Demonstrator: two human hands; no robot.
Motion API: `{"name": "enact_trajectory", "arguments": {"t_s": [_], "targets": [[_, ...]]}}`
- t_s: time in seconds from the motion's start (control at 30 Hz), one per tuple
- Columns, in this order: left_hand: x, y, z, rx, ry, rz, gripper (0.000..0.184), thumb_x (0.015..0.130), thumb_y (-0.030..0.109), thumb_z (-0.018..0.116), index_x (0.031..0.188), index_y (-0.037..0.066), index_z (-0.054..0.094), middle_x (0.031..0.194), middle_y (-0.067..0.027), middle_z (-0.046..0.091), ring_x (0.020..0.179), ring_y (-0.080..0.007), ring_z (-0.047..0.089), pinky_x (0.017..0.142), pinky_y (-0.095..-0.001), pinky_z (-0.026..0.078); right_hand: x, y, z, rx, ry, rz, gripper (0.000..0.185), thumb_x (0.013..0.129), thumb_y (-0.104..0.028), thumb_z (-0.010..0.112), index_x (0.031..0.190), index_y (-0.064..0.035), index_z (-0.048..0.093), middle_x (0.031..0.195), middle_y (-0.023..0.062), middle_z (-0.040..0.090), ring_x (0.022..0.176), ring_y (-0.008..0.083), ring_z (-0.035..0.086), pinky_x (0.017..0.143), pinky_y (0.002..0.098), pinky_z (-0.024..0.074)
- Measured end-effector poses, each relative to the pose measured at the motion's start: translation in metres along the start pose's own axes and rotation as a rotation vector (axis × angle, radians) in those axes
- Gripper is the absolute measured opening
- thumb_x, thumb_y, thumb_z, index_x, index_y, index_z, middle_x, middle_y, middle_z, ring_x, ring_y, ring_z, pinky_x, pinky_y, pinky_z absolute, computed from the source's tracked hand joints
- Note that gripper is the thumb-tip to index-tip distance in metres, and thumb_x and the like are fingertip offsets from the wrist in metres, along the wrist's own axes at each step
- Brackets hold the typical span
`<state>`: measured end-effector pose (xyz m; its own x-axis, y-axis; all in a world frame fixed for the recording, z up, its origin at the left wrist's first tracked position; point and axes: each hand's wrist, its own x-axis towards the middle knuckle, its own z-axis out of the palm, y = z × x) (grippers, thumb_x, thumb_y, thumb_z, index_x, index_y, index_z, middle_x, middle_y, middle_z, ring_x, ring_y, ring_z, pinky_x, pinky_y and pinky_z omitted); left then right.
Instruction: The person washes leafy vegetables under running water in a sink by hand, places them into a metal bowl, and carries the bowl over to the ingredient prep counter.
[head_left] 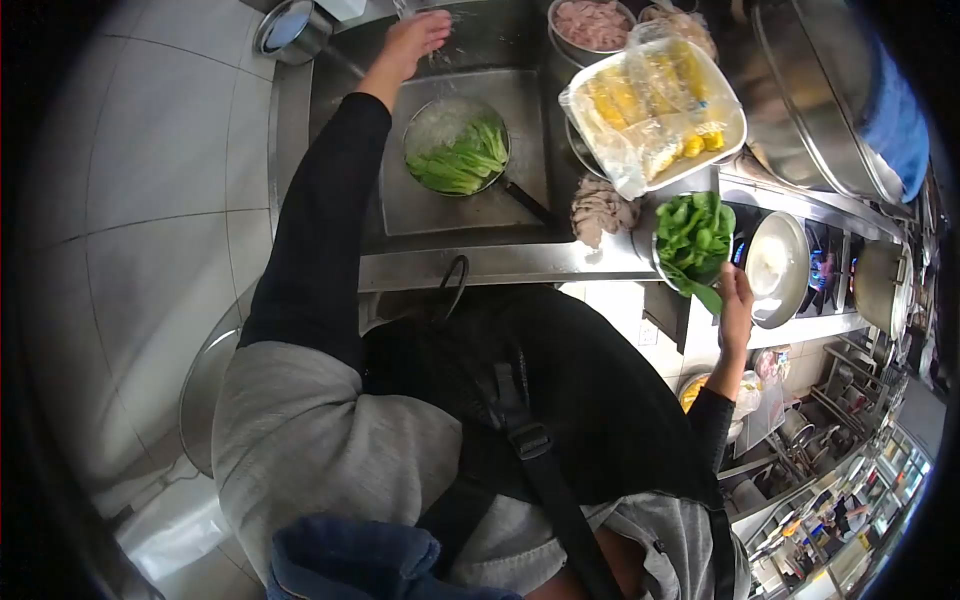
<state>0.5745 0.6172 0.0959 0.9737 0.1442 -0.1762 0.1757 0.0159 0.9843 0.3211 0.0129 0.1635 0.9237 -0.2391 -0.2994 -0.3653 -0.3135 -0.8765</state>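
Note:
My left hand (418, 38) is stretched out under the running water at the top of the sink, fingers extended and holding nothing. Below it in the sink (540, 215) sits a round strainer (507, 150) with a dark handle. Long green lettuce leaves (458, 165) lie in it, with water splashing over them. On the right, my right hand (737, 298) grips the rim of a metal bowl (655, 245) filled with green leafy vegetables (692, 240). Its fingertips are partly hidden by the bowl and leaves.
A white tray of bagged corn (735, 130) stands beside the sink, near a crumpled cloth (602, 210) and a bowl of raw meat (592, 25). Right of my right hand, a pan (778, 268) and a pot (880, 285) are on a stove with blue flames.

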Motion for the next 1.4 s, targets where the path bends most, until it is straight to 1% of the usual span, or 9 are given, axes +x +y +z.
{"name": "enact_trajectory", "arguments": {"t_s": [0.1,0.23,0.43,0.53,0.97,1.03,1.07,1.3,1.4], "targets": [[0.004,-0.086,0.0,0.279,-0.243,-0.295,0.029,0.091,0.034,0.058,0.081,0.007,0.062,0.061,-0.0007,0.058,0.047,-0.0125,0.048,0.041,-0.028,0.038,-0.014,-0.008,-0.007,-0.079,0.176,0.089,0.041,0.101,-0.039,0.046,0.103,-0.0002,0.059,0.088,0.0078,0.063,0.072,0.0106,0.054,0.066,0.0226,0.0424],[-0.078,-0.251,0.005,0.147,-0.193,-1.059,0.044,0.094,0.048,0.053,0.093,0.004,0.055,0.072,-0.0098,0.059,0.047,-0.0113,0.045,0.04,-0.0247,0.036,-0.047,-0.018,-0.011,-0.084,0.519,-0.162,0.032,0.103,-0.031,0.047,0.086,-0.0043,0.053,0.073,-0.0026,0.048,0.063,0.0042,0.039,0.055,0.021,0.0322],[-0.065,-0.288,0.01,0.53,-0.431,-0.554,0.04,0.094,0.044,0.054,0.105,0.005,0.053,0.086,-0.0097,0.057,0.063,-0.0141,0.048,0.054,-0.0261,0.04,-0.114,-0.064,0.051,-0.718,0.351,0.243,0.027,0.101,-0.023,0.048,0.104,-0.002,0.066,0.081,0.0086,0.063,0.071,0.0177,0.057,0.064,0.0328,0.0455],[-0.033,-0.285,0.05,0.302,-0.536,-0.559,0.04,0.094,0.042,0.055,0.111,0.006,0.052,0.093,-0.0097,0.056,0.072,-0.0155,0.049,0.06,-0.0269,0.042,-0.115,-0.077,0.093,-0.267,0.288,-0.091,0.017,0.095,-0.019,0.058,0.093,-0.0021,0.059,0.085,0.017,0.059,0.076,0.0334,0.057,0.07,0.041,0.0465],[-0.051,-0.2,-0.045,0.412,-0.816,-0.196,0.06,0.09,0.038,0.061,0.138,0.008,0.041,0.13,-0.0107,0.048,0.111,-0.0273,0.051,0.095,-0.0363,0.042,-0.051,-0.101,0.233,-0.013,-0.45,-0.424,0.025,0.086,-0.026,0.069,0.095,-0.0035,0.061,0.08,0.0107,0.067,0.079,0.029,0.066,0.068,0.0418,0.0503],[-0.11,-0.031,0.005,0.476,-0.574,-0.436,0.086,0.084,0.048,0.069,0.146,0.006,0.027,0.147,-0.013,0.037,0.124,-0.0396,0.043,0.111,-0.0494,0.029,-0.021,-0.092,0.285,0.128,-0.686,-0.284,0.033,0.087,-0.032,0.068,0.1,-0.0024,0.061,0.088,0.0147,0.067,0.083,0.0294,0.066,0.072,0.0419,0.052],[-0.054,-0.09,-0.012,-0.094,-0.242,-0.792,0.044,0.092,0.026,0.06,0.132,0.01,0.05,0.115,-0.0076,0.055,0.101,-0.0163,0.055,0.076,-0.0252,0.05,-0.005,-0.087,0.31,0.194,-0.807,-0.215,0.037,0.088,-0.035,0.067,0.102,-0.0019,0.062,0.091,0.0167,0.067,0.085,0.0296,0.067,0.073,0.0419,0.0529],[0.018,-0.173,-0.151,-0.339,-0.659,-0.621,0.049,0.093,0.018,0.055,0.139,0.009,0.043,0.124,-0.0131,0.055,0.107,-0.0223,0.055,0.083,-0.032,0.051,0.076,-0.076,0.423,0.646,-0.752,0.762,0.091,0.085,-0.069,0.049,0.144,-0.0027,0.03,0.133,0.0286,0.046,0.104,0.0406,0.061,0.092,0.0424,0.0502],[-0.001,-0.138,-0.141,-0.638,-0.826,-0.648,0.048,0.094,0.021,0.051,0.139,0.005,0.042,0.131,-0.0159,0.051,0.116,-0.0286,0.052,0.094,-0.0394,0.047,0.136,-0.076,0.459,0.266,-0.763,-0.269,0.073,0.079,-0.052,0.062,0.13,-0.0027,0.046,0.122,0.0224,0.057,0.105,0.0339,0.062,0.089,0.0398,0.0511]]}}
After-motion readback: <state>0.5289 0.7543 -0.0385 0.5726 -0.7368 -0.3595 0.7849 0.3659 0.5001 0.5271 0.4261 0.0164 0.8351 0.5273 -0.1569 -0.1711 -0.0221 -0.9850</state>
